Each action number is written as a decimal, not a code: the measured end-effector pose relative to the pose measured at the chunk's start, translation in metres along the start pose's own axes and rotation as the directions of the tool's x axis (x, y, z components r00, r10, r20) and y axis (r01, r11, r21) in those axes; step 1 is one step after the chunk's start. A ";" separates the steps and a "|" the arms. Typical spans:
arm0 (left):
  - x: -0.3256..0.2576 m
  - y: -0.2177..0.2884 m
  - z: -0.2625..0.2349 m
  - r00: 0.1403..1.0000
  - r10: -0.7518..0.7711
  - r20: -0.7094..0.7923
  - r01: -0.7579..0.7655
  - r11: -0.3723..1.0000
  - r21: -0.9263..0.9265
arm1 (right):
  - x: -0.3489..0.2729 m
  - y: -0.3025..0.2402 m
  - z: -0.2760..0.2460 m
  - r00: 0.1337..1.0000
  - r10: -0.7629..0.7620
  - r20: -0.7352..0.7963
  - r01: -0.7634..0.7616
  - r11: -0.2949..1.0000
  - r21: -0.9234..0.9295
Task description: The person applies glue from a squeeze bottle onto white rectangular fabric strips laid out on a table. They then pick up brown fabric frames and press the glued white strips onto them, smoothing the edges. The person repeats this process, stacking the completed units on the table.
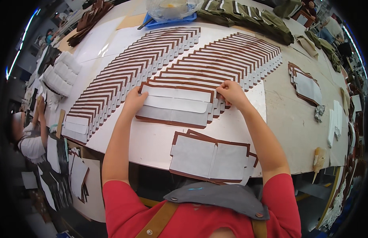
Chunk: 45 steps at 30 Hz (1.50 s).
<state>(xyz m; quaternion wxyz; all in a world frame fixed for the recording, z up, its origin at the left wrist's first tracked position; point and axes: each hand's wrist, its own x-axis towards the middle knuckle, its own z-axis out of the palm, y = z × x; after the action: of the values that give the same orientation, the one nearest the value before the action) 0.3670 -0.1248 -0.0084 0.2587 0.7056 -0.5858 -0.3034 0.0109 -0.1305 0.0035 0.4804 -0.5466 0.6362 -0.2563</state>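
Observation:
A brown-edged panel with pale backing (176, 115) and a white strip folded across it lies at the near end of the right-hand overlapping row (215, 67). My left hand (135, 100) is closed on the panel's upper left edge, thumb on top. My right hand (230, 93) pinches by its upper right corner; the fingertips are partly hidden, and they may touch the panels beneath too. A second overlapping row of like panels (120, 75) runs along the left. Close to my body, a loose stack of larger backed panels (209, 156) lies at the table's near edge.
A blue tray (152, 22) with a plastic bag (172, 10) stands at the back, beside olive fabric pieces (247, 18). More panels (307, 85) and a glue bottle (319, 158) lie right. White bundles (61, 73) and another person (31, 131) are at the left.

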 end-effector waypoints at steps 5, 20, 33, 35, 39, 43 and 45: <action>-0.001 -0.004 0.001 0.999 0.019 -0.029 -0.018 0.999 0.045 | -0.001 -0.001 0.004 0.998 -0.055 -0.032 0.053 0.997 -0.053; -0.044 0.065 0.100 0.770 0.632 0.086 -0.611 0.694 0.381 | 0.003 -0.002 0.007 0.959 -0.253 -0.124 0.191 0.908 -0.374; -0.046 0.066 0.102 0.783 0.613 0.107 -0.596 0.690 0.410 | 0.066 -0.037 0.061 0.879 -0.473 0.063 0.471 0.836 -0.282; -0.046 0.068 0.101 0.785 0.609 0.112 -0.596 0.695 0.402 | 0.070 -0.037 0.061 0.880 -0.473 0.053 0.467 0.835 -0.292; -0.046 0.067 0.100 0.786 0.608 0.110 -0.599 0.705 0.381 | 0.067 -0.038 0.062 0.886 -0.460 0.049 0.454 0.843 -0.290; -0.042 0.067 0.098 0.772 0.625 0.116 -0.617 0.695 0.369 | 0.071 -0.034 0.064 0.894 -0.448 0.012 0.432 0.853 -0.293; -0.041 0.067 0.098 0.765 0.634 0.118 -0.626 0.687 0.369 | 0.072 -0.032 0.065 0.893 -0.450 -0.005 0.429 0.853 -0.297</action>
<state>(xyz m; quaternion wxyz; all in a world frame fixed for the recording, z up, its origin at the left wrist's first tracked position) 0.2454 -0.0979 -0.0221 0.2078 0.5010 -0.8374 -0.0677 0.0877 -0.1939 -0.0199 0.3004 -0.7316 0.5422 -0.2837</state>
